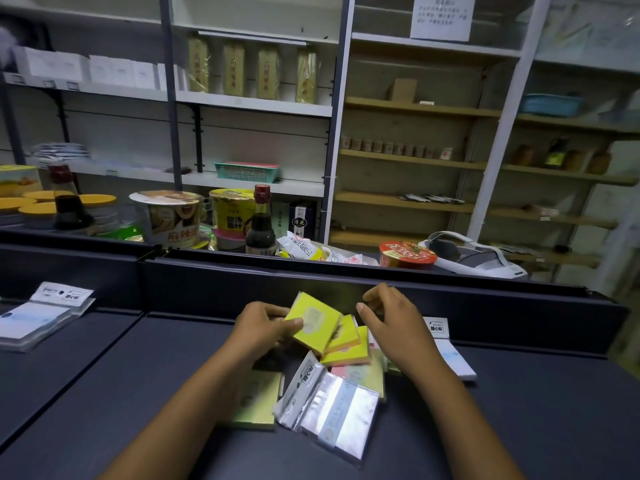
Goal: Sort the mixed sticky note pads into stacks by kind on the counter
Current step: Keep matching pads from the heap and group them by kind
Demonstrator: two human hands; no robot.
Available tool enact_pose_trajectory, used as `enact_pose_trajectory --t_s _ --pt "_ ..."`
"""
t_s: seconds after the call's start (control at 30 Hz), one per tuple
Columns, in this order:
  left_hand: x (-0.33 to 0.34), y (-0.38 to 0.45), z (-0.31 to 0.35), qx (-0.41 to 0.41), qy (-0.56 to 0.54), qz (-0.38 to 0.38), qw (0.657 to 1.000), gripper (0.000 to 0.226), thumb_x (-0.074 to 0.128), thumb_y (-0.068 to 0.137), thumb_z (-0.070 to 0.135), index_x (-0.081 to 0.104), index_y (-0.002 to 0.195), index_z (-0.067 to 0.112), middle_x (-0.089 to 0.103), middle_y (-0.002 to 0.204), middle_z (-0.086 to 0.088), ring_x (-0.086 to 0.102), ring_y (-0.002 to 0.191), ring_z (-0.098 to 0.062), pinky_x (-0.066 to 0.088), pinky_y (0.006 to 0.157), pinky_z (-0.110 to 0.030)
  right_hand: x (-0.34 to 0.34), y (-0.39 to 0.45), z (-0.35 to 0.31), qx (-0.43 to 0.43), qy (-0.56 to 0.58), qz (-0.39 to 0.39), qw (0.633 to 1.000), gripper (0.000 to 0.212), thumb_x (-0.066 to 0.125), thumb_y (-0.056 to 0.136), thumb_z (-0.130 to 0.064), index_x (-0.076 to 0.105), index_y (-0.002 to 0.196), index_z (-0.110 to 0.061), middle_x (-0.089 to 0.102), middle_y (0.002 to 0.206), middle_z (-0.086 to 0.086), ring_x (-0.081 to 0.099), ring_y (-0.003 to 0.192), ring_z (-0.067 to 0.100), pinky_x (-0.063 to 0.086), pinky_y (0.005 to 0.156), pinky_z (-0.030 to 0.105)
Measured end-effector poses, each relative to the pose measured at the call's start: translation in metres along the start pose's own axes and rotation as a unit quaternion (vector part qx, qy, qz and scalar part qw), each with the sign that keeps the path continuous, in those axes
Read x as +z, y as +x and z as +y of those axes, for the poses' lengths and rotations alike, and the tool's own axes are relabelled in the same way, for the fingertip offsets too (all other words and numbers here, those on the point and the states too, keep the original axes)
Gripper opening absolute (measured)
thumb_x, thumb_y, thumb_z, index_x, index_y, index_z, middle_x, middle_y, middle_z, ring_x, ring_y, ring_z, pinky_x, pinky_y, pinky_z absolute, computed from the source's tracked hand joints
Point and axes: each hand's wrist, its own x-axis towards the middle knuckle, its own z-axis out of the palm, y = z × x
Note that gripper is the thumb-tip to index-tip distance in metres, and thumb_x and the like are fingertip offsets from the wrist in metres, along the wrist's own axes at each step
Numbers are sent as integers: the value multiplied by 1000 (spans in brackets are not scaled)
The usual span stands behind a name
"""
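Holding a yellow pad tilted above the pile, my left hand pinches its left edge between thumb and fingers. My right hand hovers just beside it, fingers loosely curled, gripping nothing I can see. Under the raised pad: two more yellow pads overlapping on the dark counter. Nearer me: a clear-wrapped white pack, a pale green pad partly under my left forearm, and a pink pad partly covered. Right of my right wrist: another white pack. Far left on the counter, well apart: a stack of white packs. Behind the counter wall: noodle cups and a sauce bottle.
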Motion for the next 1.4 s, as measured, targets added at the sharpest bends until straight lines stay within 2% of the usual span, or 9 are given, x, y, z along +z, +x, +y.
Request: enact_pose_trajectory --t_s 0.27,0.47,0.67,0.77,0.87,0.93,1.07,1.27,1.4 --pt "-16 -20 27 94 -215 56 970 13 66 91 10 67 103 12 74 96 -7 69 76 -18 56 58 -24 10 -3 -2 1 -16 -68 998 29 63 91 -46 58 112 -26 55 109 -10 50 109 11 48 94 34" --pt "-20 -23 32 110 -236 73 963 14 65 92 13 65 105 15 75 94 -3 70 76 -16 58 60 -24 15 -8 -5 -9 -95 -148 984 65 57 85 -66 48 141 -35 45 129 -6 35 124 14 37 103 34" --pt "-20 -22 30 106 -235 80 963 16 65 92 13 65 108 14 75 94 -1 70 76 -15 57 60 -25 10 -10 -11 0 -93 -192 977 59 63 79 -69 56 127 -35 54 120 -8 38 123 15 38 100 33" --pt "-21 -22 30 106 -229 81 964 18 65 92 14 65 110 13 74 97 -3 70 79 -17 57 61 -26 6 -12 -16 -2 -83 -181 980 58 70 75 -66 56 122 -35 52 106 -14 43 117 11 38 99 33" --pt "-20 -22 30 106 -234 83 963 19 65 92 14 65 110 13 73 100 -6 69 83 -20 58 60 -24 6 -10 -19 -26 -74 -148 986 67 79 66 -62 50 122 -39 51 118 -18 45 113 8 36 97 32" --pt "-21 -22 30 107 -242 85 961 19 65 91 13 64 111 13 73 100 -6 69 83 -20 59 60 -24 5 -9 -21 -27 -11 -121 992 73 88 63 -48 48 124 -41 48 121 -17 51 106 7 42 95 31" --pt "-21 -23 30 116 -255 90 956 18 65 91 10 64 109 11 73 97 -9 69 73 -17 60 61 -26 1 -6 -26 -34 116 -64 991 67 91 63 -10 57 117 -31 54 107 -7 60 75 9 53 67 19" --pt "-23 -31 28 136 -248 111 953 20 66 91 8 63 110 8 75 94 -8 72 71 -19 61 62 -28 3 -11 -28 12 234 -42 971 45 85 72 -3 64 104 -27 71 94 -7 67 86 5 55 71 17" --pt "-25 -46 25 145 -245 124 950 21 65 91 5 63 111 0 75 95 -14 71 68 -19 60 61 -26 -2 -17 -28 43 279 -17 959 38 81 79 -9 62 104 -30 71 99 -5 69 92 12 60 80 33"
